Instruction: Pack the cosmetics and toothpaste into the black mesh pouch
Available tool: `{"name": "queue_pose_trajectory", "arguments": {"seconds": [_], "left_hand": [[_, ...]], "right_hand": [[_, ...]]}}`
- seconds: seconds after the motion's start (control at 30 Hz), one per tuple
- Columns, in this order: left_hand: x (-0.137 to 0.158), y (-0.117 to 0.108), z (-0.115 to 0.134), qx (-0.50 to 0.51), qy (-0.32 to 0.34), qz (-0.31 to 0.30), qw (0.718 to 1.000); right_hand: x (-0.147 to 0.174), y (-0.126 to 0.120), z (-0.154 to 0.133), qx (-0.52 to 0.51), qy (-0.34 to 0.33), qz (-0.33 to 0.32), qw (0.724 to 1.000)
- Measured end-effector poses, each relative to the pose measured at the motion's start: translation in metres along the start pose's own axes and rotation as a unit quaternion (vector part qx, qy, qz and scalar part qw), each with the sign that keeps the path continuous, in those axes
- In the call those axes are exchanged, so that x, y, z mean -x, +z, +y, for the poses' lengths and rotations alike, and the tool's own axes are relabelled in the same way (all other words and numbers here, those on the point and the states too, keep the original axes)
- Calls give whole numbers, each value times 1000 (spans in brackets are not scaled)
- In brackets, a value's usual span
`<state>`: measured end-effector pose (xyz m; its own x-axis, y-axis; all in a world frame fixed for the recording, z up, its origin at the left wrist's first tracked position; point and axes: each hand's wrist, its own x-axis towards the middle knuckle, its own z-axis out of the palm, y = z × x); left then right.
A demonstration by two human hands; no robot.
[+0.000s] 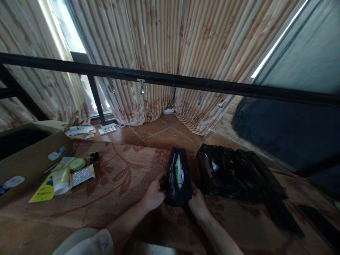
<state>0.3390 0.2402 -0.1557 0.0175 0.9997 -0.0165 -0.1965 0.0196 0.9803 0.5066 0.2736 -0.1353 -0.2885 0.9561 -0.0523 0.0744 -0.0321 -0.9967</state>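
Observation:
A small black zip pouch [172, 194] stands upright on the patterned cloth in front of me, its top unzipped. Inside it show white, green and pink items [179, 171], too small to name. My left hand [154, 194] grips the pouch's left side, with the fingertips partly hidden behind it. On the opposite side my right hand [198, 203] holds the pouch, its fingers mostly out of sight. Just to the right lie several black bags [233, 173] of shiny material, close together.
At left stands a cardboard box [57, 148]. Beside it lie a cream tube [61, 180], a yellow packet [42, 191], a round green-lidded jar [77, 163], a glittery case [83, 176] and a small dark-capped bottle [92, 156]. Beyond the cloth, a black metal rail [159, 76] crosses before curtains.

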Motion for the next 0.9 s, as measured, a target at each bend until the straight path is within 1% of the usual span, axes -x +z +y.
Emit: {"name": "queue_pose_trajectory", "arguments": {"seconds": [0.17,0.3,0.4,0.53,0.9], "left_hand": [[-1,0,-4,29,6,12,1000],[-2,-1,-7,32,8,12,999],[-2,-1,-6,30,15,13,999],[-1,-1,-2,17,10,18,1000],[-1,1,0,5,10,21,1000]], "right_hand": [[-2,0,5,1,-19,0,1000],[-2,0,5,-3,-2,4,1000],[1,0,2,-18,13,-8,1000],[2,0,-1,-14,12,-11,1000],[0,0,1,2,10,-2,1000]]}}
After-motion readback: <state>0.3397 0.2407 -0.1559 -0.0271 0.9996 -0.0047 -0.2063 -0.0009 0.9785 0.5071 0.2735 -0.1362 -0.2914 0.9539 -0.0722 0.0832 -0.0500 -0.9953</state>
